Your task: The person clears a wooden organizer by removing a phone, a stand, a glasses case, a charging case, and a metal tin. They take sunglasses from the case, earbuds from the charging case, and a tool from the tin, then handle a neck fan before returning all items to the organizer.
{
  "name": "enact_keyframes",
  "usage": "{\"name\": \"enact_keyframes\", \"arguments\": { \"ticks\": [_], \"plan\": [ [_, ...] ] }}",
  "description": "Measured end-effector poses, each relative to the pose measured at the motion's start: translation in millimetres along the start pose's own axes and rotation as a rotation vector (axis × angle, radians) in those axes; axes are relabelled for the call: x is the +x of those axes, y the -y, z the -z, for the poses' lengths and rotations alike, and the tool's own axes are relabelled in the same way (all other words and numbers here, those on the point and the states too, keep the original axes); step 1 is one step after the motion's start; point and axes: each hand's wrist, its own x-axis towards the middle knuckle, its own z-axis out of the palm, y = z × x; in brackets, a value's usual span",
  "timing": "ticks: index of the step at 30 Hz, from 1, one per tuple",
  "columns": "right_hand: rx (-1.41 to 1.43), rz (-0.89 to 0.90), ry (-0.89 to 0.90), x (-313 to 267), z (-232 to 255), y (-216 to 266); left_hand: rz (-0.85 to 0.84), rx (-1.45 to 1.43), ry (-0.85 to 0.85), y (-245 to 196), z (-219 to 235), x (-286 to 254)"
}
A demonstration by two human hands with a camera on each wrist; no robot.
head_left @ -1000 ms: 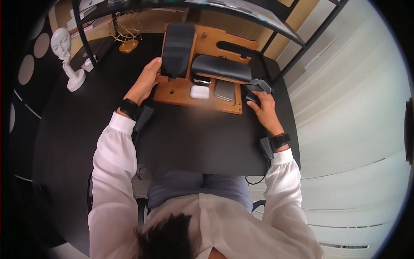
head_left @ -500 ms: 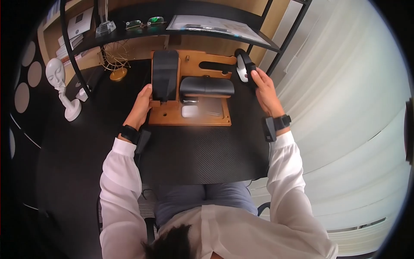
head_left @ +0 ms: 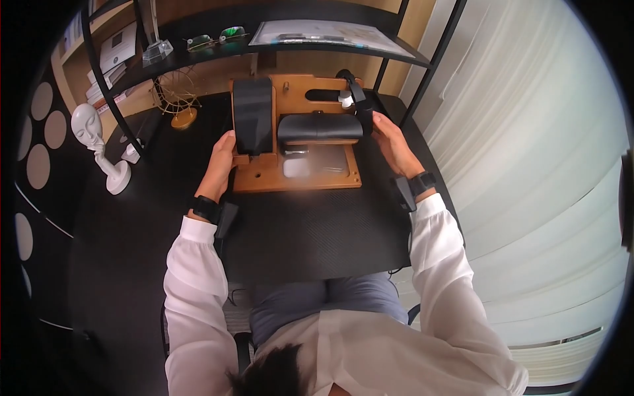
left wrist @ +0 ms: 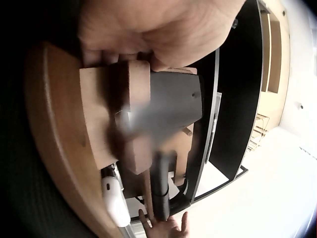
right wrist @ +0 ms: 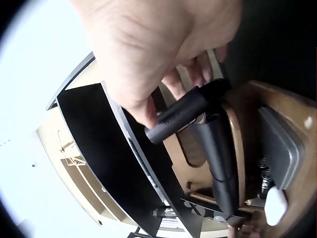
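A wooden organizer (head_left: 264, 181) stands on the black desk. My left hand (head_left: 221, 164) grips its left edge, fingers partly behind the wood in the left wrist view (left wrist: 158, 29). Beside that hand a wide black item (head_left: 253, 112) leans upright. A black rounded case (head_left: 319, 127) lies across the middle. At the organizer's right end my right hand (head_left: 397, 150) holds a black curved device (head_left: 363, 105), thumb at one end of its lettered bar (right wrist: 178, 116) and fingers behind. A white case (right wrist: 275, 206) and a dark flat item (right wrist: 282, 144) lie on the base.
Above the desk's back runs a black shelf (head_left: 198, 59) with glasses (head_left: 200, 43) and a flat document (head_left: 330, 36). A gold wire ornament (head_left: 183, 119) and a white figurine (head_left: 117, 177) stand to the left. A pale curtain (head_left: 528, 165) hangs at the right.
My right hand has brought the curved device up from beside the organizer's lower right, then leftward against its right end. The left hand keeps its hold; the head view has shifted.
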Motion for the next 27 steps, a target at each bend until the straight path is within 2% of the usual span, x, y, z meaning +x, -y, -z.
{"name": "enact_keyframes", "arguments": {
  "ticks": [1,4,7,8,11,14,17,23,27],
  "plan": [
    [0.017,-0.012,-0.057,-5.3,-3.2,-2.4,-0.032,0.018,-0.011,-3.3,-2.1,-4.9],
    [0.13,-0.247,-0.188,-27.6,-9.9,-0.9,-0.03,0.052,-0.157,12.7,11.0,9.8],
    [0.169,-0.446,-0.125,-49.2,-10.7,-9.8,0.04,-0.114,-0.208,16.5,10.8,12.1],
    [0.214,-0.391,-0.114,-56.5,-17.3,-10.5,0.09,-0.228,-0.168,11.7,3.4,5.3],
    [0.258,-0.343,-0.077,-68.7,-32.1,-10.2,0.147,-0.23,-0.099,-8.3,-14.6,-12.1],
    [0.202,-0.346,-0.048,-74.1,-40.9,1.0,0.228,-0.197,-0.189,-6.0,-13.2,-8.6],
    [0.212,-0.367,0.02,-69.5,-31.6,-1.4,0.289,-0.177,-0.126,-14.6,-13.4,-12.6],
    [0.08,-0.353,-0.018,-69.6,-49.1,11.2,0.259,-0.228,-0.097,-10.4,-11.8,-9.8],
    [0.024,-0.354,-0.058,-63.7,-44.7,-8.0,0.254,-0.173,-0.117,-18.9,-16.8,-17.3]
  ]
}}
